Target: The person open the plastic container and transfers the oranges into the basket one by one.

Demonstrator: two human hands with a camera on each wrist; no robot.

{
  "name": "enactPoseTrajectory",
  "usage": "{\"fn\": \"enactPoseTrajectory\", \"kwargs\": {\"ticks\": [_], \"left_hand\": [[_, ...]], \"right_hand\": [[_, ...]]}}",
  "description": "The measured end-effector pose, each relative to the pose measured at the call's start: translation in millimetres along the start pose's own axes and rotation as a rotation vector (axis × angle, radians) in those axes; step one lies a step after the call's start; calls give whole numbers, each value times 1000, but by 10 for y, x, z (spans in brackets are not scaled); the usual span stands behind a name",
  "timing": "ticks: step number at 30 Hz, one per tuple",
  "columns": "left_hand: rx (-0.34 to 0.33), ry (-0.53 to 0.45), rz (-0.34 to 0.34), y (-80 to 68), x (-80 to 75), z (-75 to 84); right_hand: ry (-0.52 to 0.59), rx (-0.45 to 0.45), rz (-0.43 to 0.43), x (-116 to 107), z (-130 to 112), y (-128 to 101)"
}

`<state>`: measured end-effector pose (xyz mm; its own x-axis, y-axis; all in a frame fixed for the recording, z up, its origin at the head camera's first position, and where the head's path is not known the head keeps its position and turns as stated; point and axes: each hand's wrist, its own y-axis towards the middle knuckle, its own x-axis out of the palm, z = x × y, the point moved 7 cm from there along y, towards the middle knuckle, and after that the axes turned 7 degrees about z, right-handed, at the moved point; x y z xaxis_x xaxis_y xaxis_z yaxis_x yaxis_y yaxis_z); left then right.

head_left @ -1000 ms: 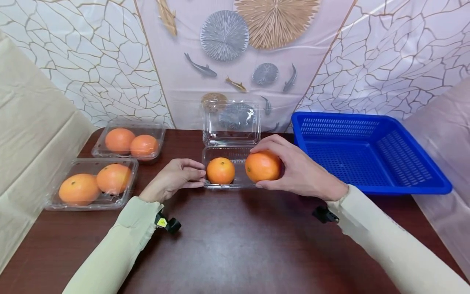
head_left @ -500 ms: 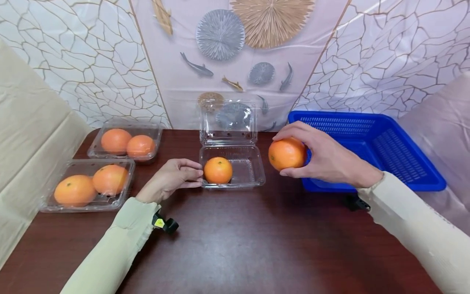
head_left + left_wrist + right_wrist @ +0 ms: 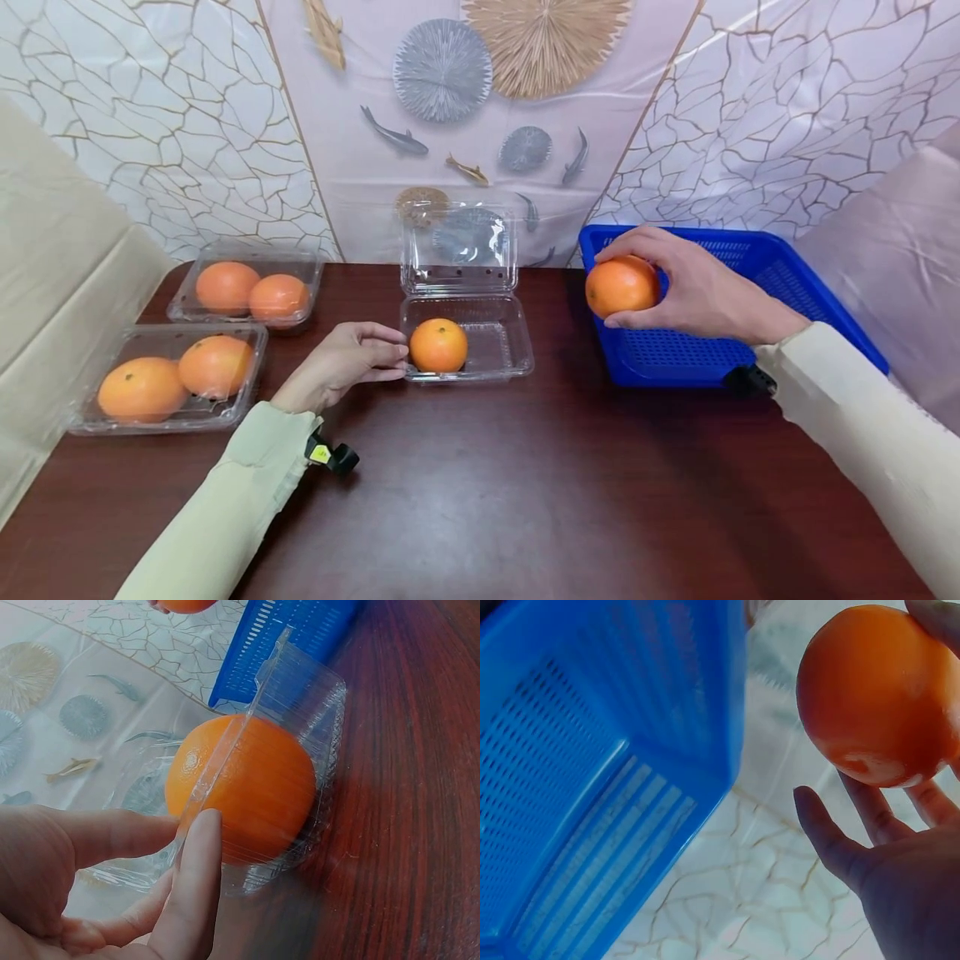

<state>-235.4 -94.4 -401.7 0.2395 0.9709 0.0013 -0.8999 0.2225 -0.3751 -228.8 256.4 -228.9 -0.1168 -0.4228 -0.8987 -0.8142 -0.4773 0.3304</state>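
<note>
My right hand point(image 3: 693, 287) grips an orange point(image 3: 622, 287) above the left edge of the blue basket point(image 3: 675, 367). In the right wrist view the thumb and fingers span the orange point(image 3: 881, 694), with the basket wall point(image 3: 735, 697) beside it. My left hand point(image 3: 345, 367) pinches the left rim of a clear plastic clamshell box point(image 3: 498, 342), its lid point(image 3: 459, 250) standing up behind. One orange point(image 3: 438, 345) sits in the left half of that box. The left wrist view has thumb and finger point(image 3: 199, 862) on the rim, close to the orange point(image 3: 247, 795).
Two lidded clear boxes stand at the left, the rear box point(image 3: 243, 315) and the front box point(image 3: 168, 425), each holding two oranges. A patterned backdrop point(image 3: 465, 125) rises behind the dark wooden table point(image 3: 480, 492). Fabric walls flank both sides.
My right hand has lifted its orange out of the open box and carried it right, to over the basket's left edge. The left hand stays at the box rim.
</note>
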Motion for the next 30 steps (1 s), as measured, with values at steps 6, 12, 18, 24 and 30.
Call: {"fn": "enactPoseTrajectory", "kwargs": {"ticks": [6,12,18,24,30], "left_hand": [[-8,-18,4,7,5,4],[3,-11,-3,2,6,9],[8,-4,-3,3,9,-11],[16,11,-5,7,-1,-18],[8,-4,2,12,-18,2]], "right_hand": [[-27,92,-18,-64,292,36],[2,232,-74,-76,600,102],[35,341,-125,-26,908,150],[61,381,-148,76,1106,169],[61,414,-194,207,1238,195]]}}
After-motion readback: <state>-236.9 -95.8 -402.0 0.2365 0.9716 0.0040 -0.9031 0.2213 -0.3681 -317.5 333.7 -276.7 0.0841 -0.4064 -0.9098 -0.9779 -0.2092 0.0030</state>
